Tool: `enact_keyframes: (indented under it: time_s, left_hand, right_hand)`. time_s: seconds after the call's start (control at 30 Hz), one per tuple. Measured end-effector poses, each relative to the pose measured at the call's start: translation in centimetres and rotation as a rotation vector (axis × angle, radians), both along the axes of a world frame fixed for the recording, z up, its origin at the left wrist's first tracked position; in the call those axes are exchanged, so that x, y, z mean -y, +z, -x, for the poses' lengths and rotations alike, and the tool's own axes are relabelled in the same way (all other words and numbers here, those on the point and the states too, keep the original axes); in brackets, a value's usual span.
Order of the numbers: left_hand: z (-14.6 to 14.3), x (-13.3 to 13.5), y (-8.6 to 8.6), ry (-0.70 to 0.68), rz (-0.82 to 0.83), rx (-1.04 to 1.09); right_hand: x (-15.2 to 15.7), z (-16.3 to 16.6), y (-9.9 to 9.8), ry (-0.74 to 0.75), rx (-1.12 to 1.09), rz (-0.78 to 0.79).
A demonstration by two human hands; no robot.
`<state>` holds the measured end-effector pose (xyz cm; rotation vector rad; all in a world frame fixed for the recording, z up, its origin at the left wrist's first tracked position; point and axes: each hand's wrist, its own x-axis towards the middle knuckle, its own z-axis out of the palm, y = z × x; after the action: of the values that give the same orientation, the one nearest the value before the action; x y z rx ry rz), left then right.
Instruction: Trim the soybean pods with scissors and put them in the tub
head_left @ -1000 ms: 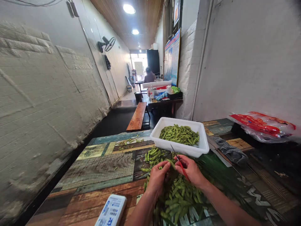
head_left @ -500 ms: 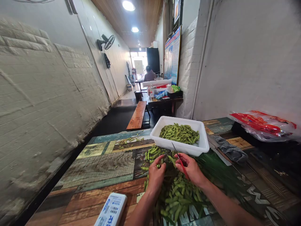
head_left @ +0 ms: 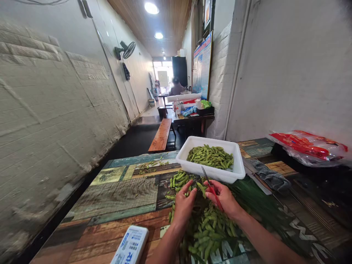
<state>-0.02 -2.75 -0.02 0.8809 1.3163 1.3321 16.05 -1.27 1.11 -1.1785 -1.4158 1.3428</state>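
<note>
My right hand [head_left: 221, 198] is closed around a pair of red-handled scissors [head_left: 214, 193], whose metal blades point up and away towards the white tub. A green soybean pod [head_left: 201, 189] is at the fingertips of that hand, between my two hands. My left hand [head_left: 184, 201] is just left of the pod, thumb and forefinger curved and a little apart; no object shows clearly between them. Loose pods [head_left: 178, 179] lie beyond my left hand. A larger heap of pods [head_left: 210, 229] spreads on the table beneath and between my forearms.
A white plastic tub [head_left: 181, 161] holding many pods stands beyond my hands. Small trimmings [head_left: 150, 167] lie to its left. A knife [head_left: 258, 181] and grey cloth [head_left: 271, 176] lie right. A white-and-blue box [head_left: 132, 244] is near left; a red plastic package [head_left: 308, 145] far right.
My left thumb and forefinger have drawn slightly closer together. The right hand, scissors and pod stay nearly in place; the view has shifted a little.
</note>
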Motion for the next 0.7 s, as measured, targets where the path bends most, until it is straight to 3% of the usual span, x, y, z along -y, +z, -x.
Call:
enact_keyframes:
  time_s: [0.27, 0.37, 0.53, 0.7]
  left_hand:
    - [-0.6, 0.3, 0.0, -0.092, 0.055, 0.140]
    - [-0.4, 0.1, -0.1, -0.090, 0.070, 0.140]
    - [0.1, -0.1, 0.1, 0.007, -0.060, -0.087]
    - [0.1, 0.3, 0.6, -0.035, -0.233, -0.361]
  right_hand:
    - [0.1, 0.1, -0.3, 0.068, 0.091, -0.070]
    - [0.1, -0.1, -0.2, 0.074, 0.235, -0.154]
    - [0.5, -0.8, 0.5, 0.066, 0.607, -0.322]
    - [0.9, -0.9, 1.2, 0.086, 0.776, -0.425]
